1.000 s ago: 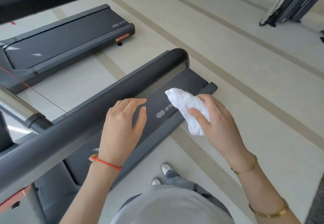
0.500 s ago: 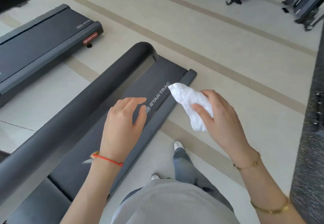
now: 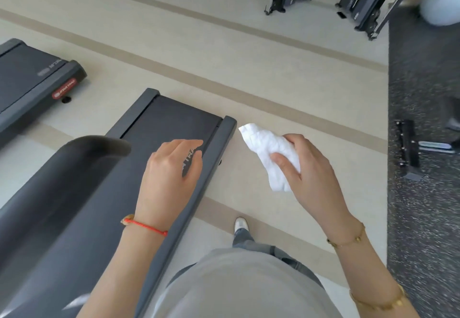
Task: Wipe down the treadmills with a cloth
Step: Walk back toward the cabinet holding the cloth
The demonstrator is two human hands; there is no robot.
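White cloth (image 3: 271,157) sits bunched in my right hand (image 3: 307,168), thumb across its front and fingers curled behind; its long axis runs from upper left to lower right, the free tip pointing toward the near treadmill's (image 3: 171,121) end corner. It hangs above the beige floor (image 3: 298,81), just right of the deck's side rail, not touching it. I count two treadmills: the near one, its deck running from lower left to upper right and ending at a square tail, and a second treadmill (image 3: 27,78) at the left, lying roughly parallel, with a red badge on its end cap. One cloth only. My left hand (image 3: 171,171) hovers palm down over the near deck, fingers loosely bent and together, holding nothing; I cannot tell whether the fingertips touch the belt. A red cord (image 3: 145,225) circles that wrist. A dark handrail (image 3: 74,166) crosses the lower left. Both forearms reach forward from below.
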